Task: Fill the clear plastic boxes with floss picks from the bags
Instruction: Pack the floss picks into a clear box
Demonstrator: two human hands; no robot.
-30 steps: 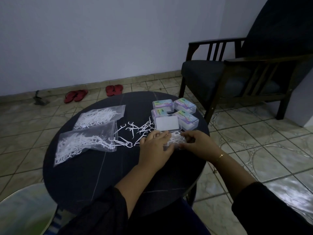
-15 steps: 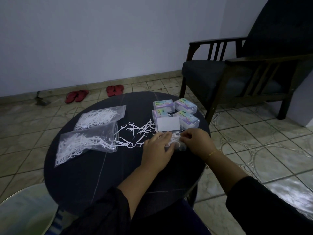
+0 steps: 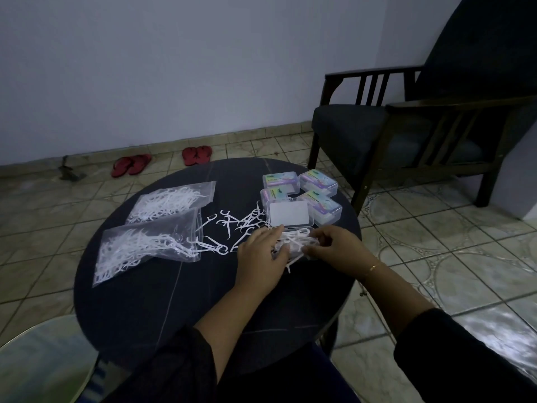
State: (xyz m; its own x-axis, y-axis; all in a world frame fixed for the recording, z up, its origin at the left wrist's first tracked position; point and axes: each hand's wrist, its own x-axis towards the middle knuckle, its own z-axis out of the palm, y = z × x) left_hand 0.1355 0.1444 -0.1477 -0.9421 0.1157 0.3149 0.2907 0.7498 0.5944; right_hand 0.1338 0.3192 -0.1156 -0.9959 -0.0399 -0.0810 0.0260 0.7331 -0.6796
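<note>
Two bags (image 3: 151,225), five boxes (image 3: 299,199), two hands (image 3: 293,248).

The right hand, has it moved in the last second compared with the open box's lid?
Yes. The right hand has slid slightly left, toward the left hand, closing in over the picks below the raised lid.

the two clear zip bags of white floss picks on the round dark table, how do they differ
The far clear zip bag of white floss picks lies flat, its picks all inside. The near clear zip bag of white floss picks looks larger and rumpled, and picks spill from its right end onto the round dark table. Both are clear plastic, hold white picks, and lie left of the hands, untouched.
</note>
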